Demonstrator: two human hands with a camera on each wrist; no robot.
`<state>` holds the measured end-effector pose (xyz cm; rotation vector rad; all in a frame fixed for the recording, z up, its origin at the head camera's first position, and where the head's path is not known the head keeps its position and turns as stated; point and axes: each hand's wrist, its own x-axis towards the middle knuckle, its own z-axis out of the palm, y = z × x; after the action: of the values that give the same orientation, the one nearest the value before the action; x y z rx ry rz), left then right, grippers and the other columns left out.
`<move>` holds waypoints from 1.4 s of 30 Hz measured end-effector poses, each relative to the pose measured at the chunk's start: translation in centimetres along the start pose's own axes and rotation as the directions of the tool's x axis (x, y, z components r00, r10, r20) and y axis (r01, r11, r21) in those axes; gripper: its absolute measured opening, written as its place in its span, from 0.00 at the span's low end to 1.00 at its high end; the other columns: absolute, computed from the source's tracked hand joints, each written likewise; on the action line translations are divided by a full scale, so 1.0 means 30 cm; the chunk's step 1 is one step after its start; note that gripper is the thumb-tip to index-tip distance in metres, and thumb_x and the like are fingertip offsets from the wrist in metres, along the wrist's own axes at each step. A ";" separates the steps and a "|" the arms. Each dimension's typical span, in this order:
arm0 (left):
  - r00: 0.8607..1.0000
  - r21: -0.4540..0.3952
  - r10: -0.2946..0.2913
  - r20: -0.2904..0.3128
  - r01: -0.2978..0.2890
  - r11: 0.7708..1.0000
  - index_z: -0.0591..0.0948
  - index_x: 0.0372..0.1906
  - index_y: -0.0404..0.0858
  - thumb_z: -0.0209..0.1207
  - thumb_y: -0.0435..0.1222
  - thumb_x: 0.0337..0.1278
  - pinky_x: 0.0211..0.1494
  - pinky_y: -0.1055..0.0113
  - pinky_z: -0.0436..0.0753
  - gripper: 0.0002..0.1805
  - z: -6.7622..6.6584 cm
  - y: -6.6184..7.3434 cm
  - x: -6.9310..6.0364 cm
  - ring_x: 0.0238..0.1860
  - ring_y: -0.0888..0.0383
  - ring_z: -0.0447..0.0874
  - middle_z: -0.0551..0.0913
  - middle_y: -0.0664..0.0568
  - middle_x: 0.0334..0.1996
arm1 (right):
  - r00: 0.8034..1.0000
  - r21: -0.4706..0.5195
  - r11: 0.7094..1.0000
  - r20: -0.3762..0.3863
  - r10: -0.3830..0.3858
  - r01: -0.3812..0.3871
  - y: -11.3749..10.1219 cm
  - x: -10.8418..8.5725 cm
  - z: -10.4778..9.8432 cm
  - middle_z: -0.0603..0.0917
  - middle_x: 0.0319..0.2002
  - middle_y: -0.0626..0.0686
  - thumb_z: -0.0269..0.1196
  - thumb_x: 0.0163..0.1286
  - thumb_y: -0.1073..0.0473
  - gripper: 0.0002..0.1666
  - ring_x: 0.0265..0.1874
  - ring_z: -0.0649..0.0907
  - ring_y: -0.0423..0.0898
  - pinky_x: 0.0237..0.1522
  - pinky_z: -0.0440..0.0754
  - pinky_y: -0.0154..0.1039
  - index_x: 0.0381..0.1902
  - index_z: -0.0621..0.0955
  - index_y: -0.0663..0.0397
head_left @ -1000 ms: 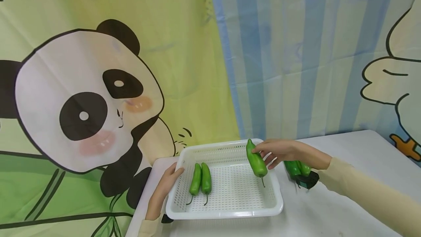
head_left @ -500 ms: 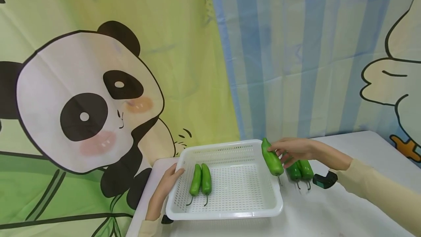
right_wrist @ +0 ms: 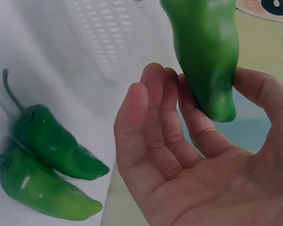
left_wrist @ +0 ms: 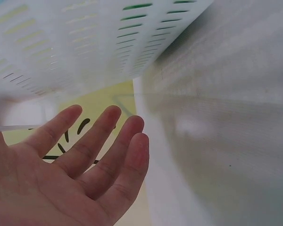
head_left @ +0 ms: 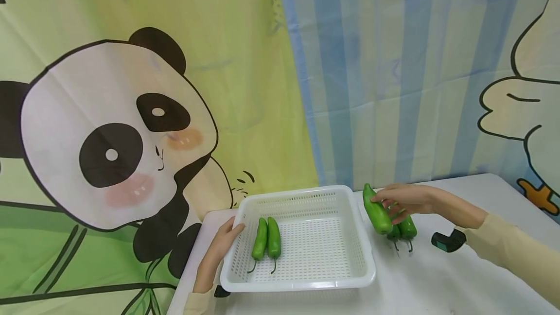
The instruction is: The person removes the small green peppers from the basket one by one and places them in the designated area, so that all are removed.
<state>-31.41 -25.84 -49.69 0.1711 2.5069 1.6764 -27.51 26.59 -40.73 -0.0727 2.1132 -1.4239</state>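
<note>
My right hand (head_left: 407,199) pinches a green pepper (head_left: 377,212) by its narrow end between thumb and fingers, above the table just right of a white plastic basket (head_left: 302,286). In the right wrist view the held pepper (right_wrist: 205,52) hangs stem end away from the palm, the other fingers loosely bent. Two more green peppers, one darker (right_wrist: 56,143) and one lighter (right_wrist: 45,188), lie side by side on the table below. My left hand (head_left: 222,241) holds the basket's left rim, thumb over it and fingers outside. Inside the basket lie two slender green peppers (head_left: 260,239).
The basket stands on a white table (head_left: 455,208) that reaches to the right. Behind it hangs a curtain (head_left: 376,86) with a panda print and blue stripes. A dark device (head_left: 448,241) sits at the right wrist.
My right hand has carried the pepper rightward, from over the basket to beyond its right rim, near the two table peppers. The left hand and basket have stayed in place.
</note>
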 end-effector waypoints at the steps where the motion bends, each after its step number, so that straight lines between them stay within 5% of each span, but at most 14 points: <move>1: 1.000 -0.003 -0.001 0.000 0.001 1.000 0.67 0.74 0.43 0.51 0.44 0.76 0.36 0.53 0.92 0.27 0.000 -0.001 0.001 0.42 0.43 0.90 0.80 0.31 0.59 | 1.000 -0.002 1.000 -0.006 0.007 -0.007 0.006 -0.002 -0.005 0.74 0.37 0.50 0.59 0.73 0.43 0.20 0.34 0.80 0.46 0.48 0.88 0.48 0.44 0.75 0.55; 19: 1.000 -0.029 -0.002 -0.002 0.001 1.000 0.67 0.74 0.43 0.52 0.45 0.75 0.35 0.51 0.91 0.28 0.002 -0.003 -0.003 0.43 0.41 0.90 0.79 0.31 0.60 | 0.996 -0.094 0.993 -0.058 0.064 -0.069 0.138 -0.053 -0.137 0.80 0.48 0.56 0.56 0.75 0.42 0.28 0.42 0.85 0.48 0.47 0.87 0.47 0.57 0.77 0.61; 26: 1.000 -0.036 -0.008 0.002 0.008 0.999 0.66 0.75 0.44 0.51 0.45 0.76 0.35 0.51 0.91 0.28 0.005 0.002 -0.008 0.43 0.41 0.90 0.79 0.31 0.61 | 0.993 -0.125 0.988 -0.083 0.078 -0.088 0.204 -0.077 -0.180 0.78 0.55 0.61 0.57 0.74 0.41 0.39 0.45 0.85 0.48 0.48 0.87 0.48 0.67 0.70 0.68; 42: 1.000 -0.032 0.007 0.006 -0.007 0.999 0.66 0.74 0.43 0.52 0.45 0.76 0.37 0.52 0.92 0.28 0.001 -0.004 -0.003 0.44 0.42 0.90 0.80 0.31 0.60 | 0.987 -0.172 0.977 -0.123 0.106 -0.127 0.310 -0.064 -0.244 0.77 0.39 0.54 0.55 0.75 0.43 0.31 0.37 0.82 0.48 0.40 0.86 0.44 0.60 0.75 0.65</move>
<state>-31.32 -25.87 -49.81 0.1818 2.4766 1.7149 -27.01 37.33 -46.03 0.0634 2.2954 -1.1921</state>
